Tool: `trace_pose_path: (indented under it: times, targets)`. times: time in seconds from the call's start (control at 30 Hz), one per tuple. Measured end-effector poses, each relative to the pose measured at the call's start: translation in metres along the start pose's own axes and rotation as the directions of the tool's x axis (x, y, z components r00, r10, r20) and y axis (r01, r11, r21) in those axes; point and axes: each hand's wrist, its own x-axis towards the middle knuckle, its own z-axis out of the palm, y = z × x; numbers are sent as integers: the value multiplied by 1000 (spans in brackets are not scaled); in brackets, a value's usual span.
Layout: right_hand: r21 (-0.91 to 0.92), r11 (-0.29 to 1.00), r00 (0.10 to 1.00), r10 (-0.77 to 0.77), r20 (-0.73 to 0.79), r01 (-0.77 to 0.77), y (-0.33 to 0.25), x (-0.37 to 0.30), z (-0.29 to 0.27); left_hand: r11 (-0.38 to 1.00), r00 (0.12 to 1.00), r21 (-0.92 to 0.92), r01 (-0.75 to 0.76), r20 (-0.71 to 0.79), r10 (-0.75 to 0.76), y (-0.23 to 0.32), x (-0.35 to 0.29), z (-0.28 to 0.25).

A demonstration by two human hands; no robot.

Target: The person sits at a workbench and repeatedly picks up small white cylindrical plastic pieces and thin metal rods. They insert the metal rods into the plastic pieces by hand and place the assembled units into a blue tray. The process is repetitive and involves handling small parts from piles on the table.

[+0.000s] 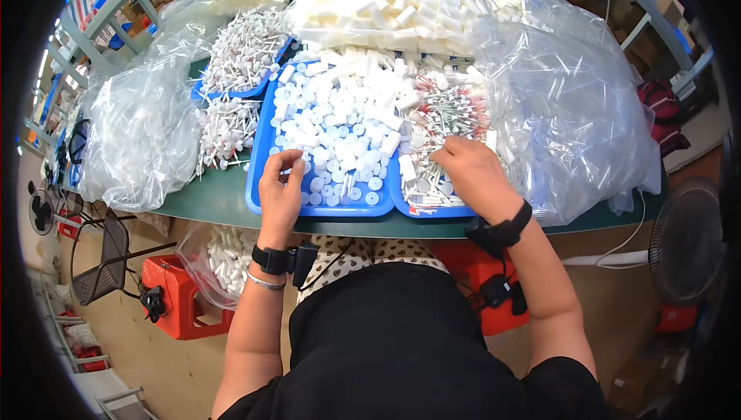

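My left hand (280, 192) is at the left front of a blue tray (257, 188) filled with translucent white discs (340, 138) and white plastic cylinders (370, 72). Its fingers are curled, with thumb and forefinger close together beside the discs; anything between them is too small to make out. My right hand (472, 173) reaches over a second blue tray (432, 211). Thumb and fingers come together in a pinch above a heap of thin metal pins with red and white ends (448, 107). What that pinch holds, if anything, is hidden.
A large bag of white cylinders (386, 3) rests behind the trays. Clear plastic bags (571, 119) bulge at the right, another (143, 138) at the left. White-headed pins (243, 42) fill a tray at back left. A red stool (181, 296) and a fan (685, 242) flank the table.
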Motion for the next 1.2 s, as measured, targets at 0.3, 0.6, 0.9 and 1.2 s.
trace_pose_path:
  times: [0.3, 0.6, 0.9, 1.2]
  targets:
    - [15, 998, 998, -54, 24, 54, 3, 2, -11, 960, 990, -241, 142, 56, -132, 33, 6, 25]
    - [744, 484, 784, 615, 85, -461, -4, -8, -20, 614, 855, -598, 515, 411, -317, 71, -6, 62]
    - [965, -170, 755, 601, 260, -197, -43, -7, -18, -138, 540, -566, 813, 821, -187, 83, -30, 95]
    - [950, -64, 748, 601, 282, -307, -55, -3, 0, -333, 508, -558, 760, 830, -231, 68, -41, 90]
